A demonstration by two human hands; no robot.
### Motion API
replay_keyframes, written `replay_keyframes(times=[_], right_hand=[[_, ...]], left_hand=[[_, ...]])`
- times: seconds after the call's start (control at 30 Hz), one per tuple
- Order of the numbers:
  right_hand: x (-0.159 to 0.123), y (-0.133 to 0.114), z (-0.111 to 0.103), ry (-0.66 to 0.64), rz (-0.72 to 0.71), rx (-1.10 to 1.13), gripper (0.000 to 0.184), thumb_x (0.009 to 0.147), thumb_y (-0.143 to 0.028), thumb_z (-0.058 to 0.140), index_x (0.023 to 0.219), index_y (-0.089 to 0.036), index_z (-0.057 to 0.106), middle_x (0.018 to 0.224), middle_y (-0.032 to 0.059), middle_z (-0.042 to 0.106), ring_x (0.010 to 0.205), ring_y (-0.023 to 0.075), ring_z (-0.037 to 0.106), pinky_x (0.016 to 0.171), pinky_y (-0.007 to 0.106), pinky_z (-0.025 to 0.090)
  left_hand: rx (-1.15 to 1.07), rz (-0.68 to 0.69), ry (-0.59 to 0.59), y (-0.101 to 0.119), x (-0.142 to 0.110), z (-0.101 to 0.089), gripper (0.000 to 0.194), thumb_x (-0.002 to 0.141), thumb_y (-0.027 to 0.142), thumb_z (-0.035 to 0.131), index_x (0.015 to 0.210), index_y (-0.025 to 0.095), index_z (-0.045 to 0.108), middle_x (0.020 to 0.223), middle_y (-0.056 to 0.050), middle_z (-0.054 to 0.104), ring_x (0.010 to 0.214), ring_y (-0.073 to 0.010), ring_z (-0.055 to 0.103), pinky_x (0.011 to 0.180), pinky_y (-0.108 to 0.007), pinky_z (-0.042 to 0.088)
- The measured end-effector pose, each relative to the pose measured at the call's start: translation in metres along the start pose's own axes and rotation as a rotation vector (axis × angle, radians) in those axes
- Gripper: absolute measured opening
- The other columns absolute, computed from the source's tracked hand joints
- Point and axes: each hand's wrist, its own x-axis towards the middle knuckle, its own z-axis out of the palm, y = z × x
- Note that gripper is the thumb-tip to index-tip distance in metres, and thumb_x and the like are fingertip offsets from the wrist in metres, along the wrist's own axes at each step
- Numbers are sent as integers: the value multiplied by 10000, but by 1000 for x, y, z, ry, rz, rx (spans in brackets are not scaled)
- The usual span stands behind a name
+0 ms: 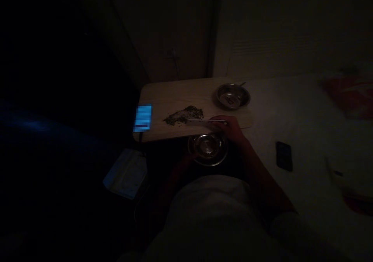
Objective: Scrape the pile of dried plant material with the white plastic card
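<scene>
Right fingers (223, 124) grip knife (204, 121); left fingers (193, 156) at bowl (215, 162).

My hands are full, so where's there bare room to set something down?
Bare wood shows on the board behind the greens, left of the upper bowl. The pale surface looks bare between that bowl and the phone. It's crowded at the board's near edge: right hand, knife, lower bowl, left hand.

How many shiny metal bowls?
2 visible: far bowl on the pale wooden board, near bowl just off its edge, by the left hand. Darkness may hide another nested there.
</scene>
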Motion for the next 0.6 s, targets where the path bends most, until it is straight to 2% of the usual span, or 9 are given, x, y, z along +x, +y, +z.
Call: replay_keyframes(times=[0.13,0.33,0.47,0.6], right_hand=[[0,1,-1,77,13,-1,218,827,-377,652,945,-226,756,993,41,752,952,211,692,888,322,525],[-1,0,-8,331,22,-37,240,803,-374,676,954,-204,754,950,41,759,871,208,703,804,327,550],[-2,1,-12,389,22,-90,238,809,-363,670,966,-204,753,949,47,758,875,213,702,799,333,544],[-5,1,-14,412,38,-96,242,809,-365,669,963,-198,752,924,48,758,830,211,700,762,331,539]], left_hand=[[-8,38,-7,-2,4,-2,679,537,294,875,1174,182,669,1294,-109,635,1337,-390,415,1112,-522,287],[-29,29,-34,-1,4,0,679,536,299,873,1172,170,673,1269,-121,649,1332,-401,416,1111,-545,271],[-16,55,-19,1,2,0,668,531,286,877,1160,175,682,1263,-117,654,1336,-398,412,1118,-534,267],[-9,24,-4,-1,3,-2,619,562,275,868,1148,182,688,1253,-112,660,1326,-394,429,1106,-526,298]])
